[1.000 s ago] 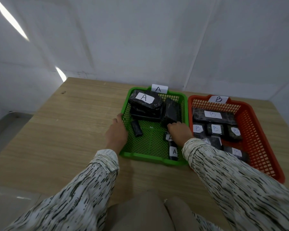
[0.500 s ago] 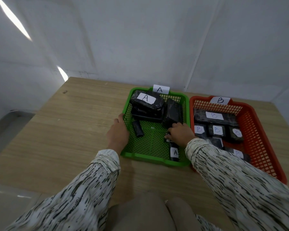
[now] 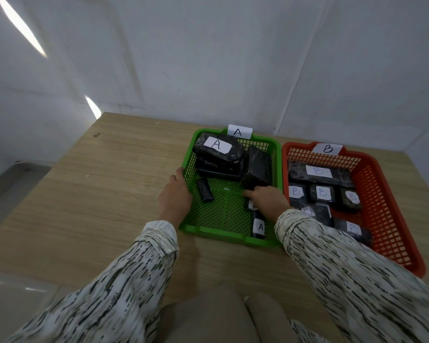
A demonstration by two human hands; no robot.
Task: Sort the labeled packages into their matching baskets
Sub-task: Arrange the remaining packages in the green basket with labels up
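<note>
The green basket [image 3: 233, 233] carries an "A" tag [image 3: 240, 131] on its back rim. It holds a large black package labelled A [image 3: 217, 149], a tall dark package leaning on its edge [image 3: 256, 167], a small dark roll [image 3: 204, 190] and a small package labelled A [image 3: 259, 227]. My left hand [image 3: 175, 198] presses against the basket's left wall, thumb at the rim. My right hand [image 3: 268, 198] is inside the basket, curled over another small labelled package [image 3: 251, 206] that it mostly hides. The red basket [image 3: 391, 219], tagged "B" [image 3: 327, 149], holds several B packages [image 3: 318, 171].
Both baskets sit side by side on a wooden table [image 3: 97, 194], close to a white wall [image 3: 233, 58]. The table's left edge drops to a grey floor [image 3: 10, 181]. My knees [image 3: 208, 318] show below the near edge.
My right hand's fingers have slid a little leftward from the base of the leaning package over the small labelled one. My left hand stays at the basket's wall.
</note>
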